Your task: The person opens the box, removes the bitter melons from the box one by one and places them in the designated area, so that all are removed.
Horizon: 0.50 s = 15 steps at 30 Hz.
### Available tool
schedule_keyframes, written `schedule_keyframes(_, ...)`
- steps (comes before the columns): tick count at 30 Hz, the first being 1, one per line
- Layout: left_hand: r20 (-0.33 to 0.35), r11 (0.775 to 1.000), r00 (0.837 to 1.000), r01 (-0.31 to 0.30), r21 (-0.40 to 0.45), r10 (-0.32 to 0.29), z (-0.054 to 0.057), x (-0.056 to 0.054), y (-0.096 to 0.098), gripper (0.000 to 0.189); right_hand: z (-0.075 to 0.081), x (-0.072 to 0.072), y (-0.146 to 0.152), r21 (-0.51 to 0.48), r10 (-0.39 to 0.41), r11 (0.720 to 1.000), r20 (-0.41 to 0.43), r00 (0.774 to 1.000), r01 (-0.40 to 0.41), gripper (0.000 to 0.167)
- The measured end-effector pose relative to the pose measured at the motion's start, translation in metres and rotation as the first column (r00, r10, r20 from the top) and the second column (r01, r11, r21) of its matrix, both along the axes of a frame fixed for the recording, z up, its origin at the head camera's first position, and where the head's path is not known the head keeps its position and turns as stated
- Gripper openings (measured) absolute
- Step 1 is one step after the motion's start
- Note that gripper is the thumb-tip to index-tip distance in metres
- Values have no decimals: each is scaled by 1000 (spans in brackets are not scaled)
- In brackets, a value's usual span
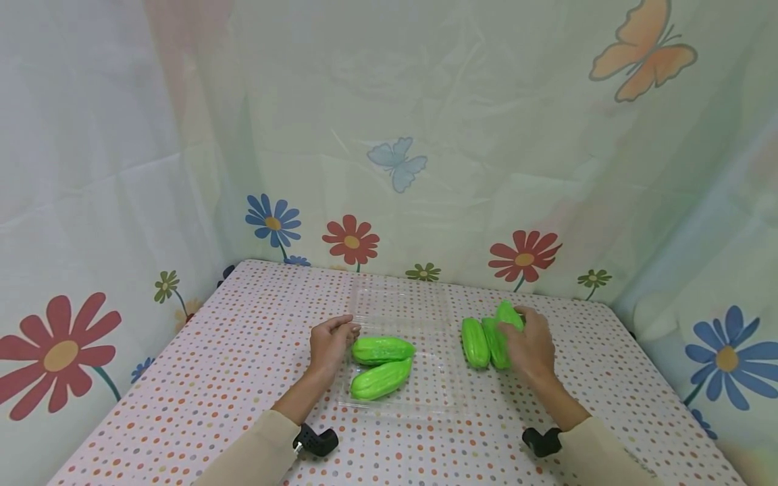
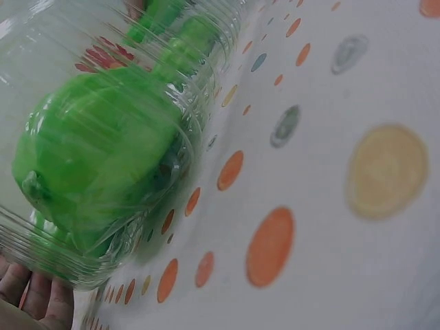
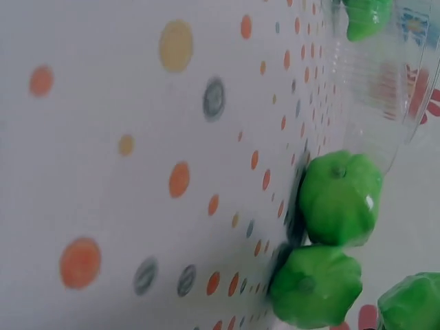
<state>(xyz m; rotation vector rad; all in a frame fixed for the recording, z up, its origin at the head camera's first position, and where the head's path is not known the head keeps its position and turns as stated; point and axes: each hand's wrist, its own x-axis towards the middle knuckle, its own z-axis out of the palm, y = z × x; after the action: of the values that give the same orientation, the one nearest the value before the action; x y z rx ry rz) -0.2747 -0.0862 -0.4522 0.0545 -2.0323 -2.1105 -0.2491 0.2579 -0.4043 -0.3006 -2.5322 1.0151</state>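
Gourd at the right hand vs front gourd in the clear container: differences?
The right-hand gourd is held in the right hand; the front gourd lies untouched by the hands.
The right-hand gourd is outside the clear container; the front gourd is inside.
The right-hand gourd points mostly away from the wearer; the front gourd lies more crosswise.
Shared: both bright green.

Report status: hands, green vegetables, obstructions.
Left hand at clear container's left edge. Right hand holding one green vegetable; two more inside container, two beside. No obstruction visible.
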Motion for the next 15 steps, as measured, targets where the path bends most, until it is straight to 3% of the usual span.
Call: schedule_keyframes(15, -12, 1000, 1000, 17, -10, -17, -1, 2, -1, 34, -8, -6, 25, 51, 2, 999, 2, 1000, -2, 55)
